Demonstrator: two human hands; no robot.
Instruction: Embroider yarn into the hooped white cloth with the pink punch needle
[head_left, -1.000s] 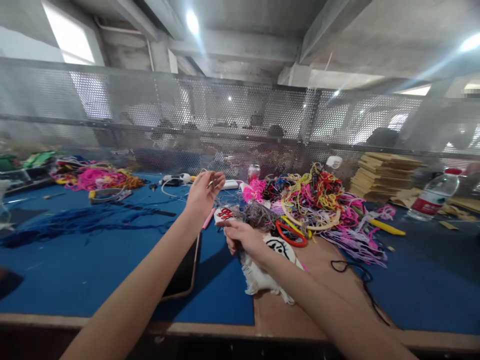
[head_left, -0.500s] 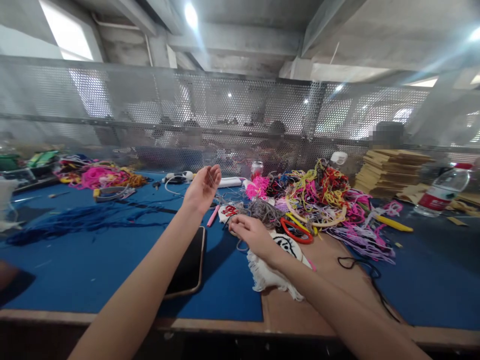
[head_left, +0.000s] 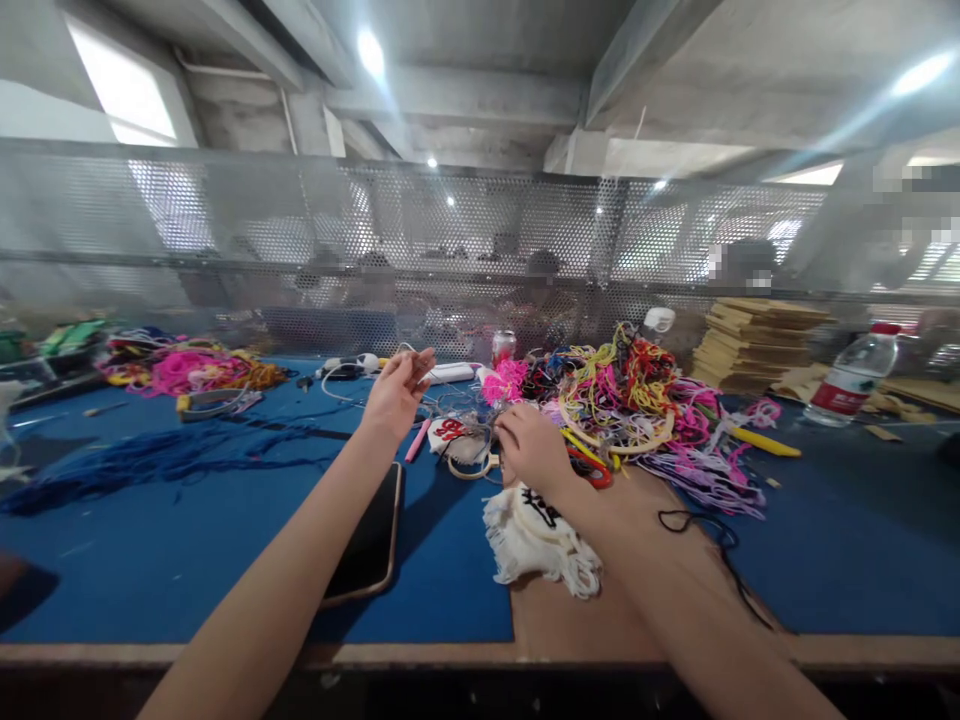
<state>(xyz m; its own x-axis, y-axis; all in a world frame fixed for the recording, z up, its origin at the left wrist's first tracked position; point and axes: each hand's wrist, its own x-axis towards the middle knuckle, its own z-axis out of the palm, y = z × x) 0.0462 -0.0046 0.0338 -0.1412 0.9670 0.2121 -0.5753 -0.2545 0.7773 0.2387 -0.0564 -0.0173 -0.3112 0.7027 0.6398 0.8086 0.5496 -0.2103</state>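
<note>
Left hand (head_left: 397, 392) is up, fingers loosely curled; right hand (head_left: 534, 448) sits just beyond the white, fringed, black-stitched cloth (head_left: 536, 550). Can't tell if either pinches anything!

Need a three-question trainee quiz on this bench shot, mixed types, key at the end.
1. Multiple choice: what colour is the motif on the fringed white cloth?
A. Green
B. Black
C. Yellow

2. True or false: neither the left hand nor the right hand touches the phone.

3. Short answer: which is closer to the plastic bottle, the drink can or the brown paper stack?

Key:
1. B
2. True
3. The brown paper stack
</note>
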